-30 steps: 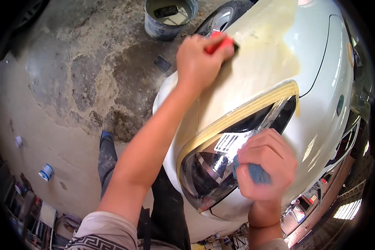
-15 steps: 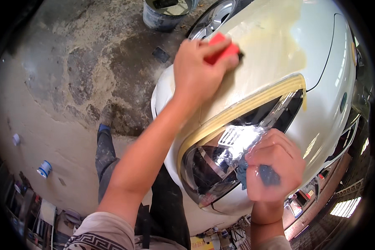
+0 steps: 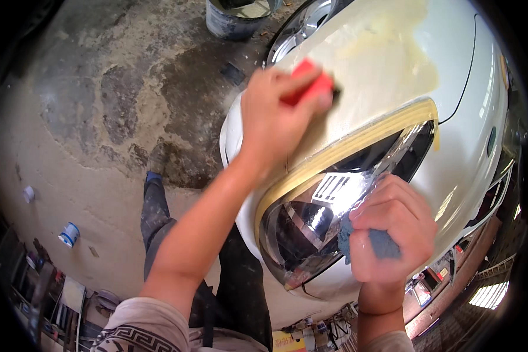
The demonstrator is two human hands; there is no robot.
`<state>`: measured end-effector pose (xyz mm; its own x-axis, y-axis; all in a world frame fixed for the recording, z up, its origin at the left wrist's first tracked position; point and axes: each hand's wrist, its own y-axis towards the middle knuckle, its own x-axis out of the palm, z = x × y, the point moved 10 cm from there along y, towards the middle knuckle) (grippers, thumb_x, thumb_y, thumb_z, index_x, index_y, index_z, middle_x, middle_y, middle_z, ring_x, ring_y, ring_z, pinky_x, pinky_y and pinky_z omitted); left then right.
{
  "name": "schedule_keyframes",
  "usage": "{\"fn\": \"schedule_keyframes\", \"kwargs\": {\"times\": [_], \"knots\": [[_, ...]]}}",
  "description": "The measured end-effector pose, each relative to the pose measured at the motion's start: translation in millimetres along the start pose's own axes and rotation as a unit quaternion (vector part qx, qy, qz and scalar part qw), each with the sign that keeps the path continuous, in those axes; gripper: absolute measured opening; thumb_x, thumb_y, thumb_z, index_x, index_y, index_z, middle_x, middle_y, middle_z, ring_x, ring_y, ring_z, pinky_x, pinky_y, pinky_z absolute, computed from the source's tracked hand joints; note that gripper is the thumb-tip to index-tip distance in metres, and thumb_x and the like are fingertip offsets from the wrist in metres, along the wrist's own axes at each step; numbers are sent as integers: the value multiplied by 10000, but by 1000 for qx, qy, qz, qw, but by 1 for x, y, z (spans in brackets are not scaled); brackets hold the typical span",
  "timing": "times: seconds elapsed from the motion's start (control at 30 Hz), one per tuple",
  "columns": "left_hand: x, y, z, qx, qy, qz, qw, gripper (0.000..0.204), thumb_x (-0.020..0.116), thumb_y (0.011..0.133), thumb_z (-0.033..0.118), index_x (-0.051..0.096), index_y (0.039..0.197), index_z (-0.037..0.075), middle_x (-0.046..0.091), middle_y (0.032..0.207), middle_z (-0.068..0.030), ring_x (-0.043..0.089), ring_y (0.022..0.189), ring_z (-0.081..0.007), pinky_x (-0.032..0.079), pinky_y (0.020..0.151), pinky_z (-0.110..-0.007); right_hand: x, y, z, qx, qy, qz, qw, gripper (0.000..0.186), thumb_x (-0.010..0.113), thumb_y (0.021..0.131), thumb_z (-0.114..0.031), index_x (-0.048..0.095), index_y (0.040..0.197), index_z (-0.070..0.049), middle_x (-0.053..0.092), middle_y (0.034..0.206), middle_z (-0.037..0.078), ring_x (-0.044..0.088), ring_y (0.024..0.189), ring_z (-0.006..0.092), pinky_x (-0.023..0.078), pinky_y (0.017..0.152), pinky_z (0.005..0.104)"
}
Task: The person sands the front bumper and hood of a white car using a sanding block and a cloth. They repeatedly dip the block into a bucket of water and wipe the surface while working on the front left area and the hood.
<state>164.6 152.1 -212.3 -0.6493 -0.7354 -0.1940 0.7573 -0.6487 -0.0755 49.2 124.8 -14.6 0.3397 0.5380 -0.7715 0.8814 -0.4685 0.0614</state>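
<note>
My left hand is closed round a red sanding block, which has a dark strip at its far end. The block rests on a white car's body panel, where dull cream and yellowish patches show. My right hand grips a wet-looking grey-blue sponge above the headlight, its fingers curled round it. Yellow masking tape runs along the upper edge of the glossy headlight. Motion blurs my left hand a little.
A bucket of cloudy liquid stands by the car's wheel. On the stained floor lie a dark flat piece and a blue-and-white can. Assorted clutter lines the lower left. My legs are close to the car's bumper.
My left hand has slid the sanding block slightly back along the panel, toward me. The right hand keeps its hold on the sponge, now showing more of it. The view has shifted slightly.
</note>
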Motion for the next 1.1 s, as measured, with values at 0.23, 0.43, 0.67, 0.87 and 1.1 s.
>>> {"fn": "schedule_keyframes", "kwargs": {"times": [0.23, 0.43, 0.67, 0.87, 1.1], "knots": [[-7, -13, -6, 16, -27, 4, 999, 432, 880, 770, 376, 840, 1136, 150, 671, 931, -121, 637, 914, -275, 516, 824, -389, 0, -1, 1, 11, 3, -7, 1000, 167, 592, 541, 43, 593, 691, -29, 597, 659, 78, 549, 591, 243, 445, 600, 328], [-1, 26, -23, 12, 21, 17, 1000, 391, 873, 831, 294, 819, 1181, 128, 709, 932, -74, 657, 849, -182, 518, 782, -316, 2, 0, 3, -2, 13, -1, 1000, 232, 670, 502, 10, 615, 718, -54, 579, 680, 57, 531, 589, 256, 422, 572, 335], [-16, -42, -21, 31, -18, -19, 999, 449, 881, 785, 397, 831, 1168, 169, 692, 1012, -128, 654, 972, -276, 532, 883, -400, -3, 0, 4, 14, 13, -4, 1000, 242, 691, 498, 9, 615, 717, -62, 577, 683, 43, 529, 595, 250, 414, 567, 339], [0, 52, -57, -32, -91, 33, 995, 401, 871, 854, 265, 806, 1203, 77, 749, 952, -66, 637, 844, -119, 509, 838, -265, 2, 1, 0, 28, 19, 7, 999, 158, 565, 551, 71, 580, 674, -26, 590, 655, 81, 549, 599, 231, 426, 612, 310], [-28, -63, -13, 32, -34, -14, 999, 394, 876, 791, 332, 839, 1142, 158, 702, 1012, -126, 650, 963, -281, 523, 868, -384, -3, 3, 5, 36, 21, -10, 999, 206, 651, 523, 36, 611, 708, -45, 593, 671, 69, 550, 589, 246, 432, 581, 324]]}}
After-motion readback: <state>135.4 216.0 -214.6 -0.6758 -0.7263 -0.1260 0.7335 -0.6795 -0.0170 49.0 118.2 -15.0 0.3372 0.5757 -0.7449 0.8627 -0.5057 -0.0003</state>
